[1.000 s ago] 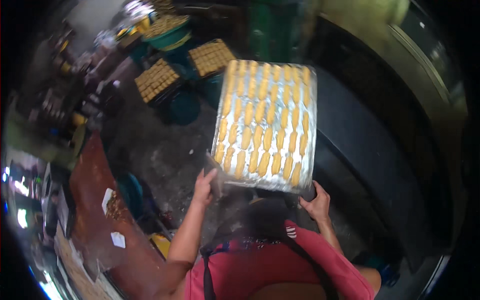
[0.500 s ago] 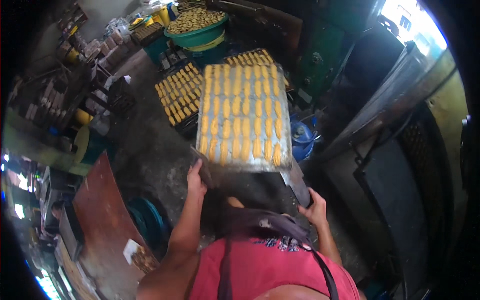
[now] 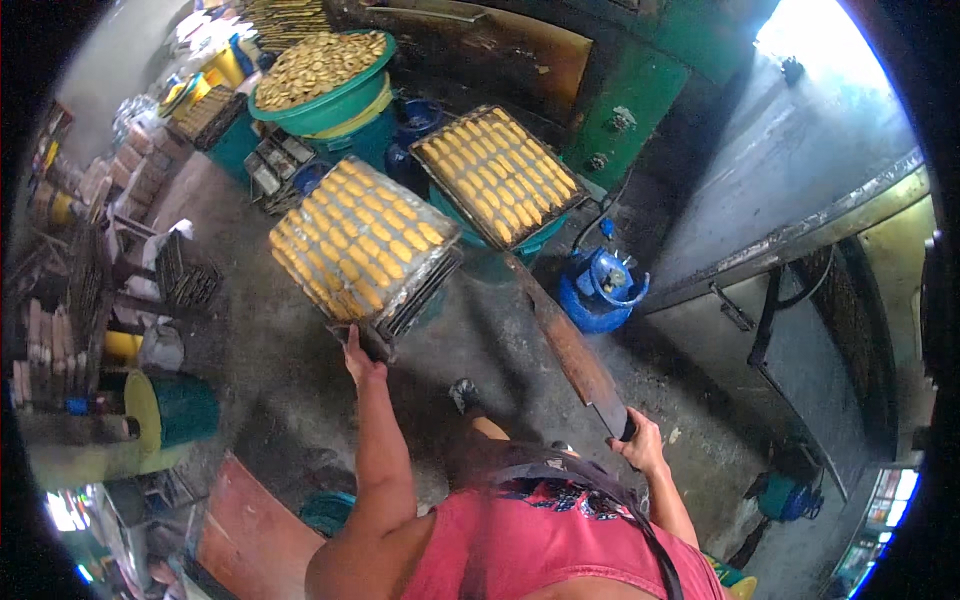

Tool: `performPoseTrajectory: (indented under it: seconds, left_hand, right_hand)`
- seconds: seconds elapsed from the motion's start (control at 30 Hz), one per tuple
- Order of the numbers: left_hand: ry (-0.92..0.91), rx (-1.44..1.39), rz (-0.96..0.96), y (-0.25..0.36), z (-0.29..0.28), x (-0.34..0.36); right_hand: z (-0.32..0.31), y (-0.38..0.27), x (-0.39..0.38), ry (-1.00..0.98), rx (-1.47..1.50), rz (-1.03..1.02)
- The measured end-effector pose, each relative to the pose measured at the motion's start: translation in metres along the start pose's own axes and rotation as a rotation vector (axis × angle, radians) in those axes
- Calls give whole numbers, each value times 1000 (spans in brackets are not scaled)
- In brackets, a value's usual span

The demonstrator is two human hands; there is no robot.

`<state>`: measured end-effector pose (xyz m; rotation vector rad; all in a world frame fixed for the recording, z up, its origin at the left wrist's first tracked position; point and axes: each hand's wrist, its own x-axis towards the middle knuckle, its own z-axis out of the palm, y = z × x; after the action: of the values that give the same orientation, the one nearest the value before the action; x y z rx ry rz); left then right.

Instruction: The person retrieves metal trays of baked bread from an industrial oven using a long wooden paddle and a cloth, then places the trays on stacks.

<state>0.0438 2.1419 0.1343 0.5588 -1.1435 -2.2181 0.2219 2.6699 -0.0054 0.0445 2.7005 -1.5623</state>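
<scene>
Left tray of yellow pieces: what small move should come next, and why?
Perhaps ease the left hand from the left tray, which seems to rest on dark trays below; the right hand, holding a long brown strip, is away from it.

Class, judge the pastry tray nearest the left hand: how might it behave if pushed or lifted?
The tray would probably stay stiff: its edges look straight. Pushed, it might slide, seeming to rest on dark trays beneath. Tipped, its pastries could shift, since no dividers show between them.

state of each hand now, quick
Left hand: closed on a dark pad at the near edge of a tray.
Right hand: closed, holding a long brown strip.
</scene>
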Motion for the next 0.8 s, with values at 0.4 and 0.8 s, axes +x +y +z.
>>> performPoseTrajectory:
  seconds: [0.4,0.8]
  left_hand:
    - [124,627,102,-148,20,-102]
    - [-1201,982,-846,-346,76,-535]
  right_hand:
    - [-64,66,-177,144,-58,273]
    - [-280,156,-370,794,-273,279]
